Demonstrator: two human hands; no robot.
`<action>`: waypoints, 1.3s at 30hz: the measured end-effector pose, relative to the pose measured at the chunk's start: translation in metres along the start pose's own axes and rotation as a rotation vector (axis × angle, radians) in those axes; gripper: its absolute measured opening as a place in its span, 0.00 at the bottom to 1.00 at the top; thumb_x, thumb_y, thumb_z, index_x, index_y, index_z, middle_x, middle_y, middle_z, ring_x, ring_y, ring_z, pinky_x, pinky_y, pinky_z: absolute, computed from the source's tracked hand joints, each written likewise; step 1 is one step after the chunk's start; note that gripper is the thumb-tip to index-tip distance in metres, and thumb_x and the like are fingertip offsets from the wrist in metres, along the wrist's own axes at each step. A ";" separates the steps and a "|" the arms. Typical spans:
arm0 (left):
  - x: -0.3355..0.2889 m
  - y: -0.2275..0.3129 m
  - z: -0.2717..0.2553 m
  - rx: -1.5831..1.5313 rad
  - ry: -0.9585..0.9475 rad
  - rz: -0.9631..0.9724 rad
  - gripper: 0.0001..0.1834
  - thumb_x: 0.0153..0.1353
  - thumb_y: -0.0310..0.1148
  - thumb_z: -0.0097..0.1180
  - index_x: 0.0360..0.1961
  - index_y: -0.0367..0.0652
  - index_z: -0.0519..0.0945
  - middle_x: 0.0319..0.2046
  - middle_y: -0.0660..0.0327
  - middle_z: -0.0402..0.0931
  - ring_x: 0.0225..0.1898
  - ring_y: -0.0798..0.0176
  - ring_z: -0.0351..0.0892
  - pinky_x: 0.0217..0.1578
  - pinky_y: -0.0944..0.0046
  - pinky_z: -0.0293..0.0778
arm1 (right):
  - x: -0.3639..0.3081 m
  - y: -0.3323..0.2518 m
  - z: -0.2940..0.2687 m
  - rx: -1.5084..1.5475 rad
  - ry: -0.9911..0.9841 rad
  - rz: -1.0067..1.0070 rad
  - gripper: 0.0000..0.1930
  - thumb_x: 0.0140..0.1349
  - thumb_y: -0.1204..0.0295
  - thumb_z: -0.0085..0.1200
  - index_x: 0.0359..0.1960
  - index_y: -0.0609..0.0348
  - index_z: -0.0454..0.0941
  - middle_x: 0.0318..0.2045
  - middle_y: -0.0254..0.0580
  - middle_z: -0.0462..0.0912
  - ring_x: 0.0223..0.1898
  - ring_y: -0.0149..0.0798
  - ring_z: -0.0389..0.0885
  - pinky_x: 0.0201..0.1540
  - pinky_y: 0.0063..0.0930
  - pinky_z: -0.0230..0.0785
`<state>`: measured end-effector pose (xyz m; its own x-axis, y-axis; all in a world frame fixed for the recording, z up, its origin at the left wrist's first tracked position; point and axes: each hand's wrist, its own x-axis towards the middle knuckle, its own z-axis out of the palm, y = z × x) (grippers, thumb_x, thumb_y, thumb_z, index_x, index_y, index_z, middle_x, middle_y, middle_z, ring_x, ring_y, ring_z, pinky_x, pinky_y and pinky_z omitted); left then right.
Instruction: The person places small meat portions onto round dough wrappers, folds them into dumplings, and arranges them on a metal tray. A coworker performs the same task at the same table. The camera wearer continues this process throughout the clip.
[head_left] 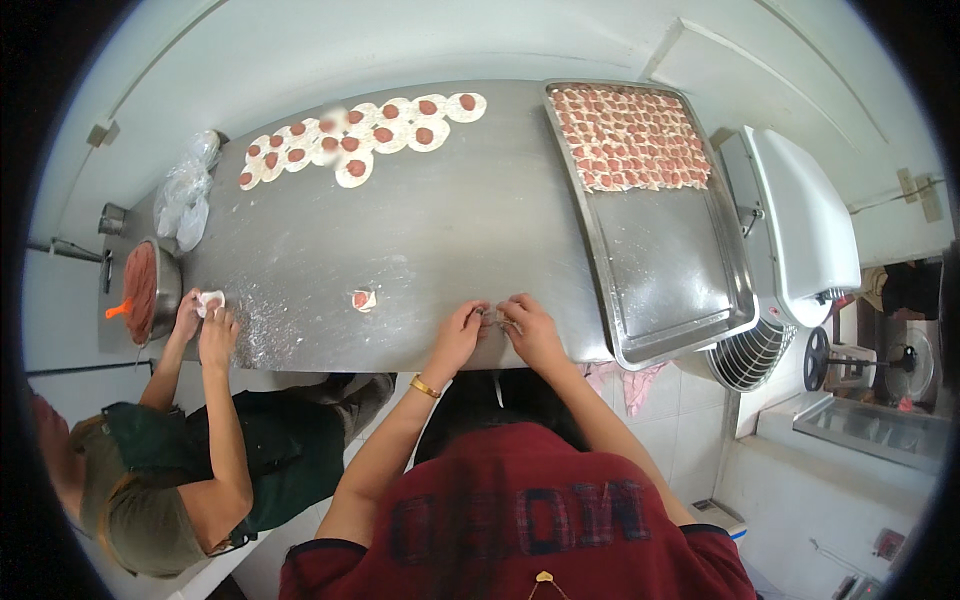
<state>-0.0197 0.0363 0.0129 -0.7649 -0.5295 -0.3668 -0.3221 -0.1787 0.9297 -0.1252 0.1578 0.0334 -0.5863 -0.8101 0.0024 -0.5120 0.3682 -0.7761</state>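
Observation:
My left hand (pixel 456 338) and my right hand (pixel 533 332) are close together above the table's near edge. Fingers on both are closed in a pinch, and what sits between them is mostly hidden; I cannot make it out. Left of my hands, a dumpling (pixel 363 300) with pink filling showing at its top rests on the metal table (pixel 470 220). Round dough wrappers (pixel 467 107), each with a dab of pink meat filling, lie in overlapping rows at the back. A large metal tray (pixel 660 270) on the right holds tight rows of dumplings (pixel 632 135) in its far half.
At left, a co-worker's hands (pixel 216 335) hold a filled wrapper (pixel 210 302) beside a metal bowl (pixel 166 285) of pink meat with an orange-handled tool (pixel 120 309). Clear plastic bags (pixel 183 205) lie behind it. White flour dusts the tabletop. A white machine (pixel 800 225) stands beyond the tray.

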 end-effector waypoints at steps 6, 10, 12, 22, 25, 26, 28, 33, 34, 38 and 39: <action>0.004 0.000 0.006 -0.899 -0.209 -0.329 0.12 0.69 0.37 0.41 0.44 0.43 0.74 0.39 0.63 0.76 0.41 0.66 0.76 0.44 0.65 0.74 | 0.006 -0.023 -0.007 0.115 -0.007 -0.031 0.15 0.52 0.78 0.52 0.43 0.57 0.75 0.41 0.48 0.75 0.44 0.53 0.74 0.45 0.41 0.69; 0.012 0.005 0.017 -0.899 -0.143 -0.368 0.11 0.68 0.37 0.42 0.43 0.43 0.74 0.39 0.62 0.76 0.40 0.65 0.76 0.43 0.64 0.74 | 0.008 -0.030 -0.009 -0.128 0.099 -0.096 0.15 0.51 0.78 0.52 0.43 0.56 0.74 0.42 0.47 0.75 0.42 0.54 0.73 0.45 0.42 0.69; 0.016 0.012 0.026 -0.884 -0.170 -0.384 0.12 0.68 0.37 0.42 0.43 0.43 0.74 0.40 0.62 0.76 0.40 0.65 0.77 0.44 0.65 0.74 | 0.007 -0.027 -0.016 -0.113 0.096 -0.057 0.15 0.51 0.78 0.52 0.43 0.56 0.75 0.42 0.47 0.75 0.43 0.54 0.74 0.45 0.42 0.69; 0.051 0.006 0.001 0.634 0.158 0.558 0.11 0.60 0.25 0.47 0.44 0.36 0.74 0.45 0.50 0.71 0.48 0.49 0.71 0.50 0.53 0.67 | 0.030 0.109 -0.150 -0.163 0.801 0.381 0.14 0.47 0.81 0.55 0.39 0.59 0.79 0.33 0.47 0.78 0.32 0.46 0.79 0.35 0.34 0.72; 0.053 0.002 -0.004 0.838 0.147 0.655 0.11 0.54 0.22 0.49 0.40 0.35 0.74 0.46 0.48 0.69 0.50 0.46 0.68 0.52 0.52 0.65 | 0.045 0.173 -0.200 -0.258 1.015 0.467 0.13 0.48 0.79 0.55 0.38 0.58 0.78 0.32 0.48 0.75 0.35 0.50 0.77 0.38 0.40 0.70; 0.053 0.002 -0.003 0.881 0.134 0.663 0.11 0.52 0.21 0.49 0.38 0.35 0.74 0.47 0.47 0.68 0.51 0.45 0.67 0.52 0.51 0.64 | 0.051 0.190 -0.213 -0.270 1.039 0.555 0.13 0.48 0.79 0.54 0.39 0.58 0.77 0.34 0.49 0.74 0.38 0.53 0.76 0.41 0.43 0.69; 0.057 0.006 -0.002 0.894 0.135 0.656 0.09 0.51 0.21 0.50 0.36 0.35 0.74 0.45 0.48 0.68 0.50 0.45 0.67 0.52 0.51 0.64 | 0.068 0.218 -0.234 -0.319 1.091 0.559 0.14 0.49 0.78 0.54 0.40 0.58 0.76 0.36 0.49 0.73 0.40 0.53 0.74 0.41 0.43 0.69; 0.063 0.011 0.002 0.922 0.123 0.611 0.08 0.51 0.22 0.50 0.35 0.36 0.73 0.43 0.49 0.67 0.48 0.46 0.67 0.50 0.53 0.65 | 0.110 0.259 -0.264 -0.414 1.099 0.593 0.15 0.52 0.77 0.53 0.43 0.57 0.75 0.41 0.48 0.71 0.43 0.52 0.72 0.44 0.43 0.69; 0.064 0.012 0.002 0.941 0.121 0.618 0.08 0.51 0.22 0.50 0.34 0.36 0.73 0.43 0.49 0.67 0.48 0.46 0.68 0.50 0.53 0.65 | 0.118 0.263 -0.266 -0.422 1.093 0.600 0.15 0.52 0.77 0.53 0.43 0.57 0.75 0.41 0.48 0.71 0.43 0.52 0.72 0.44 0.43 0.69; 0.064 0.013 0.002 0.969 0.110 0.597 0.08 0.51 0.23 0.50 0.34 0.36 0.73 0.44 0.49 0.66 0.47 0.46 0.68 0.49 0.53 0.65 | 0.140 0.273 -0.265 -0.475 1.095 0.556 0.14 0.53 0.79 0.51 0.43 0.59 0.75 0.42 0.49 0.70 0.43 0.52 0.72 0.45 0.42 0.70; 0.064 0.013 0.002 0.979 0.108 0.599 0.08 0.51 0.24 0.49 0.34 0.36 0.72 0.44 0.49 0.66 0.47 0.46 0.68 0.49 0.53 0.65 | 0.143 0.274 -0.266 -0.463 1.102 0.574 0.14 0.53 0.79 0.52 0.43 0.58 0.74 0.42 0.48 0.71 0.43 0.52 0.72 0.45 0.42 0.70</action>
<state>-0.0742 0.0019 0.0012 -0.9049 -0.3888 0.1733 -0.2546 0.8206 0.5117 -0.5162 0.2647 -0.0115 -0.8768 0.2226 0.4262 -0.0586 0.8303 -0.5542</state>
